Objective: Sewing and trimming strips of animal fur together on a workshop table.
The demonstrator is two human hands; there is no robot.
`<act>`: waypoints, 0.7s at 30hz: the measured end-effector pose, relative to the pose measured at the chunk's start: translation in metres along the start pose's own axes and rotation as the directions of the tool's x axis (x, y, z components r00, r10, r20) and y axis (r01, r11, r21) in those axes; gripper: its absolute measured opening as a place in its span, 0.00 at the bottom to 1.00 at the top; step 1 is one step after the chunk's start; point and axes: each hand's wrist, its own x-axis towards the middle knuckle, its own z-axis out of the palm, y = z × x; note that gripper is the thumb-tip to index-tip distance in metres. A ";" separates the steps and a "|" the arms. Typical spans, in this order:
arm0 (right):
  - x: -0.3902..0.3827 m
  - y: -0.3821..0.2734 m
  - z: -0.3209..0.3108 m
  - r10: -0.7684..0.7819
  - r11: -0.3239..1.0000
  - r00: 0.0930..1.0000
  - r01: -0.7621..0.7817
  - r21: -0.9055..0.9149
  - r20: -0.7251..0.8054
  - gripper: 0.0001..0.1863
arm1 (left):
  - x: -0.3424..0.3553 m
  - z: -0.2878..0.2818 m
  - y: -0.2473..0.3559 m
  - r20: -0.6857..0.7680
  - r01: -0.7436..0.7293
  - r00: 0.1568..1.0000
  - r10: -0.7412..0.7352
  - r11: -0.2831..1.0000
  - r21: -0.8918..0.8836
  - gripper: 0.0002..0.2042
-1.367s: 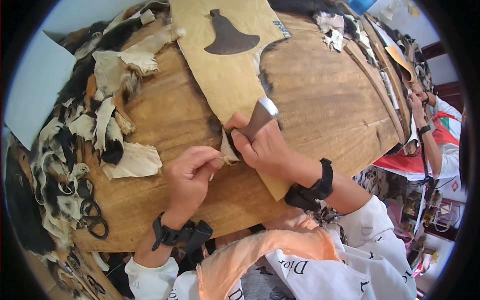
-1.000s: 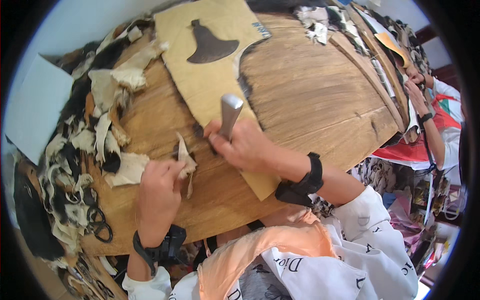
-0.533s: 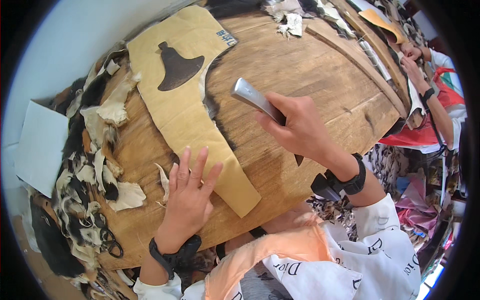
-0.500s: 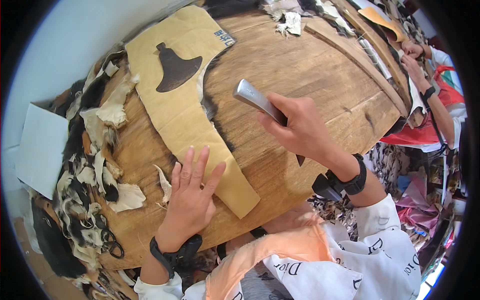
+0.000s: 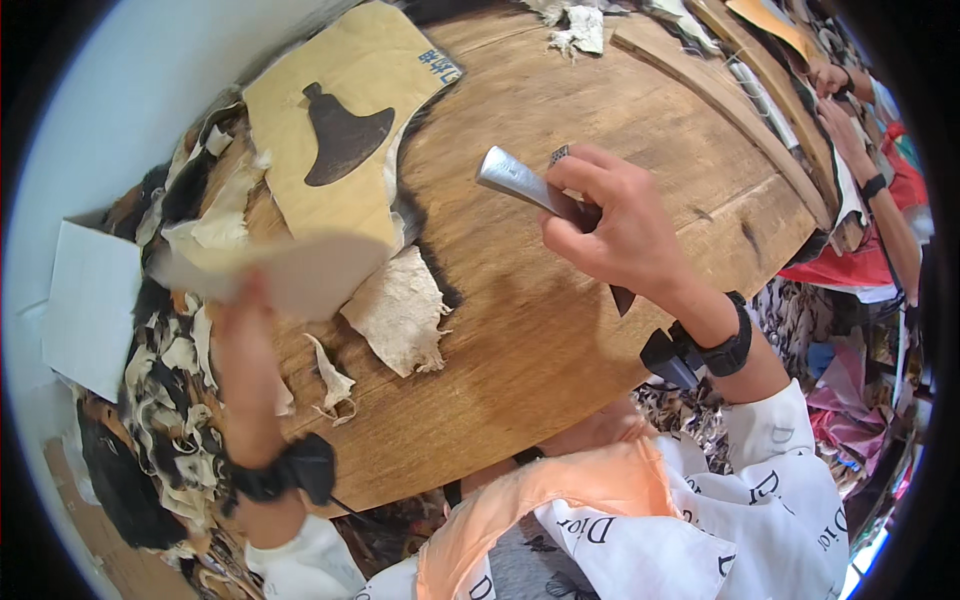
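My left hand [image 5: 250, 320], blurred by motion, is closed on the near end of a yellow-brown paper pattern [image 5: 350, 85], folding it back. The raised flap shows its pale underside. Beneath the pattern a pale hide [image 5: 400, 312] with dark fur along its edge now lies bare at its near end. A dark fan-shaped iron blade [image 5: 348, 138] rests on the far part of the paper. My right hand [image 5: 625, 225] is closed around a knife [image 5: 515, 175] with a silver upper end, held above the table; a dark pointed tip shows below the fist.
The wooden table [image 5: 560, 330] carries a small hide scrap [image 5: 330, 380] near my left arm. Fur and hide offcuts [image 5: 170, 400] pile along the left edge beside a white board [image 5: 92, 305]. A long wooden strip [image 5: 720, 125] lies at right, near another person's hands [image 5: 840, 120].
My left hand has gone from lying spread on the pattern to gripping its near end and lifting it up and leftward, baring the hide. My right hand has shifted slightly right with the knife.
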 end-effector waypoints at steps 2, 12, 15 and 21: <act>0.003 -0.007 -0.001 0.057 0.998 0.998 -0.058 0.021 0.014 0.07 | 0.043 -0.022 0.026 -0.313 -0.091 0.950 -0.012 0.945 -0.313 0.15; -0.001 -0.060 0.026 -0.417 0.900 0.888 0.373 0.225 0.196 0.15 | -0.071 0.065 0.021 0.443 -0.497 0.753 0.486 0.862 -0.100 0.21; -0.010 -0.079 0.041 -0.478 0.848 0.843 0.370 0.379 0.247 0.17 | -0.065 0.080 0.006 0.426 -0.550 0.673 0.605 0.794 -0.259 0.20; 0.018 -0.051 0.066 -0.309 0.883 0.922 0.186 0.430 0.235 0.10 | -0.038 0.078 -0.006 0.303 -0.313 0.859 0.414 0.891 -0.330 0.06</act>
